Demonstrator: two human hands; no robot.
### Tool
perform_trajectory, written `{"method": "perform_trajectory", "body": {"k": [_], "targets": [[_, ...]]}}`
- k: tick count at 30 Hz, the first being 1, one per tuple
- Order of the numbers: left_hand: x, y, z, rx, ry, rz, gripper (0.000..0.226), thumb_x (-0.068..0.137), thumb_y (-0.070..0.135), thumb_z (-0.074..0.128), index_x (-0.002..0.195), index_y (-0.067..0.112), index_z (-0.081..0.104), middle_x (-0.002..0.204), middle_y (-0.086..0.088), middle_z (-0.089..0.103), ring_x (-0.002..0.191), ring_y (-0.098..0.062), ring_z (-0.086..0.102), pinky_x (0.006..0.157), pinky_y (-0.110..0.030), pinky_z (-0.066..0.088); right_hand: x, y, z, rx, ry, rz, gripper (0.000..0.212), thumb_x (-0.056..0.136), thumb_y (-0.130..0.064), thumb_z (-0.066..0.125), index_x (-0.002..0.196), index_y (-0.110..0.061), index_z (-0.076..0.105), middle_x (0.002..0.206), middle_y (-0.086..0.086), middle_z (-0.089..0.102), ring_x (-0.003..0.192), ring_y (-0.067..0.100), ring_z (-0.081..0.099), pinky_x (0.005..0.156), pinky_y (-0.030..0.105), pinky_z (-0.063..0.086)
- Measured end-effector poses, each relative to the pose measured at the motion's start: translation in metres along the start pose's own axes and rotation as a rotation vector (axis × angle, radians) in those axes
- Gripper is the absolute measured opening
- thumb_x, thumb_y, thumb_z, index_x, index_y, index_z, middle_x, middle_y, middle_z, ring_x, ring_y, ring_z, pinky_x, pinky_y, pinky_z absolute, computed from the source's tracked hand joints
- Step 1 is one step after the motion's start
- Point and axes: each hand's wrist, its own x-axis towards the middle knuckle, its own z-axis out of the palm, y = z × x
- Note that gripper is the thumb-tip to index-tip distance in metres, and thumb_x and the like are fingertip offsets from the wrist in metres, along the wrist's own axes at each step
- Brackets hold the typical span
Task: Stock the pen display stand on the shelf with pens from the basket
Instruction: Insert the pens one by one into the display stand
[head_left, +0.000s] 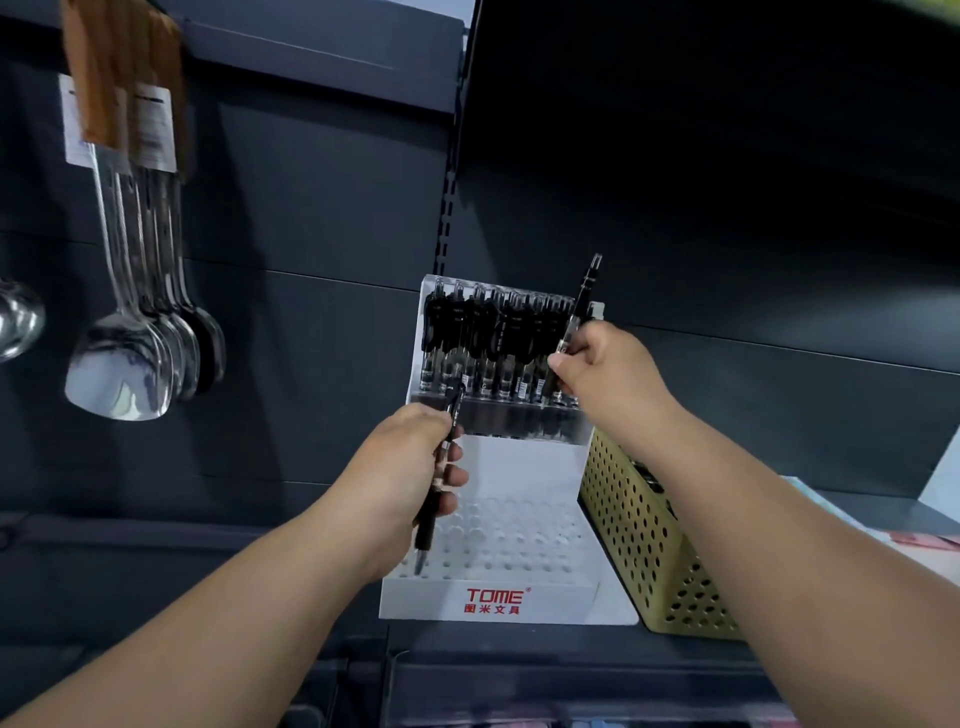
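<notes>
A white stepped pen display stand (519, 597) with a red logo stands on the dark shelf. Its back row holds several black pens (498, 338) upright; the front rows of holes are bare. My left hand (410, 467) grips a black pen (434, 499) tip-down over the stand's left side. My right hand (602, 364) pinches a second pen (582, 296), upright, at the right end of the back row. A yellow perforated basket (649, 545) sits right of the stand; my right forearm hides most of its inside.
Steel ladles and spatulas (140, 332) hang on hooks at the left of the dark back panel. A slotted shelf upright (449, 208) runs above the stand. Pale packages (935, 483) lie at the far right. A lower shelf edge (519, 675) runs below.
</notes>
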Motion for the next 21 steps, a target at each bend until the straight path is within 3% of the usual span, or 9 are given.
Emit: {"method": "perform_trajectory", "body": {"k": [3,8,13,16,21], "targets": [[0.003,-0.004,-0.003,-0.005,-0.022,0.041,0.019,0.100,0.021,0.048,0.086,0.013,0.058,0.086,-0.007,0.054,0.071,-0.016,0.059,0.057,-0.028,0.052,-0.001,0.002,0.006,-0.014,0.006,0.002,0.016,0.094,-0.026,0.062,0.091,-0.011,0.058,0.075,0.008,0.060,0.068,0.021,0.056,0.066,0.037,0.049],[0.005,-0.007,-0.006,-0.049,-0.047,0.054,0.018,0.099,0.021,0.051,0.086,0.014,0.060,0.090,-0.008,0.056,0.078,-0.018,0.062,0.068,-0.034,0.057,-0.004,0.006,0.015,-0.259,-0.034,0.018,0.023,0.092,-0.033,0.063,0.084,-0.012,0.056,0.071,-0.001,0.055,0.064,0.015,0.052,0.054,0.028,0.038],[0.005,-0.008,-0.008,-0.056,-0.065,0.054,0.018,0.098,0.023,0.053,0.084,0.015,0.062,0.090,-0.008,0.057,0.079,-0.018,0.063,0.067,-0.034,0.055,-0.005,-0.007,0.012,-0.266,0.053,0.031,0.035,0.090,-0.046,0.061,0.087,-0.012,0.054,0.078,0.001,0.058,0.073,0.018,0.055,0.056,0.030,0.039],[0.004,-0.007,-0.009,-0.061,-0.069,0.053,0.017,0.098,0.022,0.052,0.085,0.015,0.062,0.090,-0.008,0.057,0.079,-0.018,0.063,0.067,-0.034,0.056,-0.002,-0.013,0.010,-0.252,0.097,0.014,0.031,0.095,-0.040,0.056,0.084,-0.011,0.050,0.074,0.000,0.053,0.070,0.019,0.051,0.052,0.029,0.032],[0.003,-0.004,-0.009,-0.059,-0.080,0.056,0.018,0.098,0.022,0.052,0.084,0.015,0.062,0.090,-0.008,0.057,0.079,-0.017,0.063,0.066,-0.033,0.055,0.001,-0.012,0.013,-0.203,0.068,0.017,0.030,0.096,-0.034,0.057,0.080,-0.009,0.048,0.068,0.001,0.048,0.065,0.019,0.046,0.053,0.030,0.033]]}}
